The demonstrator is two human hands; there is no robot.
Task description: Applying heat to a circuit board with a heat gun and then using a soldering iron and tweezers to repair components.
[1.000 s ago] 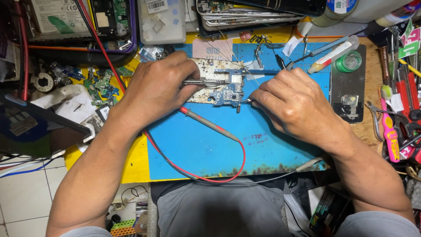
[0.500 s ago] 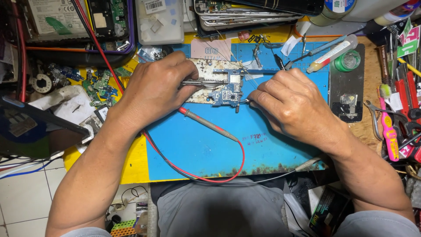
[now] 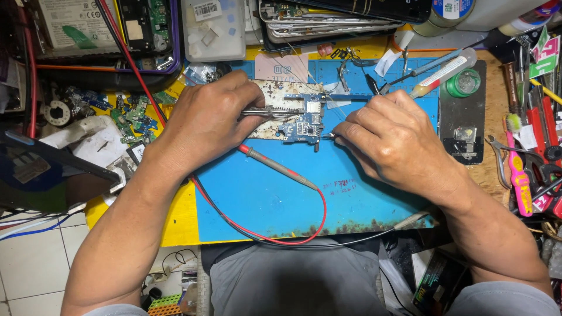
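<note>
Two hands meet over the small blue circuit board [image 3: 304, 120], which lies on a stained pad at the top of the blue mat [image 3: 275, 199]. My left hand [image 3: 205, 120] pinches tweezers [image 3: 269, 111] against it; my right hand [image 3: 392, 140] pinches a thin metal tip at its edge. Best, I think, to brace both wrists and press lightly. Around me the surface [image 3: 175, 225] is crowded with phone parts and tools; a red probe [image 3: 275, 165] lies loose.
</note>
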